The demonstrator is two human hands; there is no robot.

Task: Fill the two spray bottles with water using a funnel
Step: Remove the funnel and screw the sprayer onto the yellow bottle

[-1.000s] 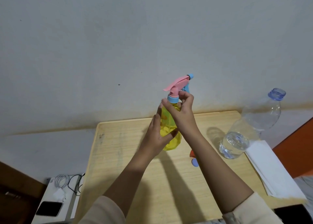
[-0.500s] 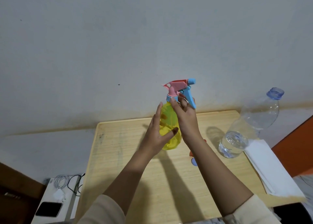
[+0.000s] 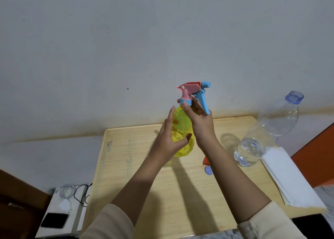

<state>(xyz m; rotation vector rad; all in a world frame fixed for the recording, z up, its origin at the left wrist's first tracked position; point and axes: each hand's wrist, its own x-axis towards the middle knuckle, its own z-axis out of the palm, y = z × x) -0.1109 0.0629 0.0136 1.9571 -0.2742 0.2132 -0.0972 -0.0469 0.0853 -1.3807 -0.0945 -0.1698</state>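
Observation:
A yellow see-through spray bottle (image 3: 181, 128) stands upright on the wooden table (image 3: 126, 159). Its pink and blue spray head (image 3: 194, 92) sits on the neck. My left hand (image 3: 169, 139) wraps around the bottle's body from the left. My right hand (image 3: 200, 121) pinches the blue collar under the spray head with its fingertips. A large clear water bottle (image 3: 267, 133), uncapped and with some water in it, lies tilted on its side at the right. A small orange and blue object (image 3: 207, 165) peeks out behind my right forearm; most of it is hidden.
A stack of white paper (image 3: 289, 177) lies at the table's right edge. A white wall stands directly behind the table. Below left, a low white surface holds a phone (image 3: 54, 220) and coiled cables (image 3: 72, 193).
The spray head has turned under my right fingers, its trigger now swung out to the right. My left hand keeps its hold on the yellow body.

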